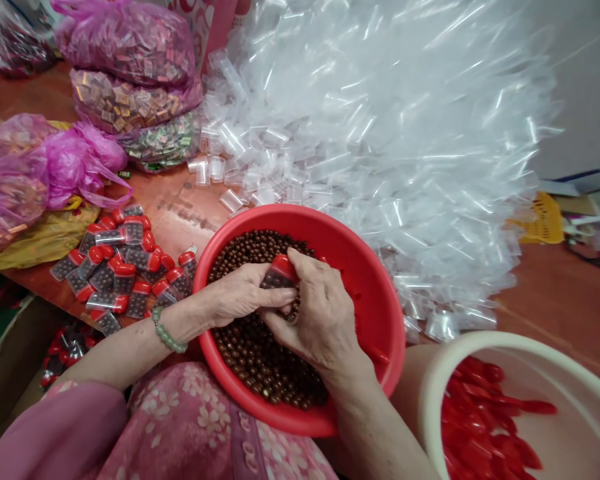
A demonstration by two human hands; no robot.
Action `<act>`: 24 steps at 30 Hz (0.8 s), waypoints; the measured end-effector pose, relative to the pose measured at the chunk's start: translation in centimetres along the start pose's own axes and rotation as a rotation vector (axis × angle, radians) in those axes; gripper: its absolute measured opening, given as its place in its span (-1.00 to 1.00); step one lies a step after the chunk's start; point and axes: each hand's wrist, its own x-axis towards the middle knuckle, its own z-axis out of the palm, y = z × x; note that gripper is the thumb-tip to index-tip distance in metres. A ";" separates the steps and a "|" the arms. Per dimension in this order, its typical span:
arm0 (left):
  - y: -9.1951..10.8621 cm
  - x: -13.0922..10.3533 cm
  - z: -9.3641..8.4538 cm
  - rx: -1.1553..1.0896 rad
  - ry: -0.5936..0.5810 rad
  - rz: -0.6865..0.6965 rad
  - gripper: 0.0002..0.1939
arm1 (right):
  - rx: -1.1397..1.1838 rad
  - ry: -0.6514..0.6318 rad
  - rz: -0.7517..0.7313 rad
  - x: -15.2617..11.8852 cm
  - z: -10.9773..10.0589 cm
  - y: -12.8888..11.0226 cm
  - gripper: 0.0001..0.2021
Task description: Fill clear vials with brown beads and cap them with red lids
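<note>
Over a red basin [380, 293] of shiny brown balls [250, 353], both hands come together around one small clear container with a red cap [279, 272], brown balls showing inside it. My left hand [240, 292], a green bead bracelet on its wrist, grips the container's lower part between thumb and fingers. My right hand [325, 310] is closed at the container's capped end, its index fingertip beside the red cap. The right hand's other fingers are partly hidden. To the left lies a pile of similar filled containers with red caps [125, 270].
A large heap of clear plastic containers [380, 120] covers the back of the table. A cream tub [480, 340] of red caps [485, 420] stands at lower right. Pink bags of small packets [130, 60] sit at upper left. A box [10, 360] with more filled containers is below the table edge.
</note>
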 end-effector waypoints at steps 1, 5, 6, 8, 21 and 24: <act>-0.1 0.0 0.0 -0.004 -0.012 -0.002 -0.59 | 0.018 0.018 0.009 -0.1 0.0 -0.1 -0.29; -0.5 -0.1 0.1 -0.022 -0.032 0.007 -0.60 | 0.041 0.054 0.043 -0.5 0.0 -0.4 -0.30; -0.6 -0.1 0.2 -0.024 -0.029 0.011 -0.59 | 0.036 0.048 0.044 -0.6 0.0 -0.5 -0.30; -0.8 -0.3 0.3 -0.019 -0.025 0.009 -0.56 | 0.014 0.037 0.030 -0.8 -0.2 -0.6 -0.30; -1.2 -2.4 1.5 -0.034 0.043 -0.054 -0.58 | 0.006 -0.049 -0.041 -1.4 -0.9 -1.4 -0.33; -1.2 -3.2 1.4 -0.011 0.049 0.000 -0.52 | 0.016 -0.031 -0.046 -1.3 -0.8 -2.2 -0.34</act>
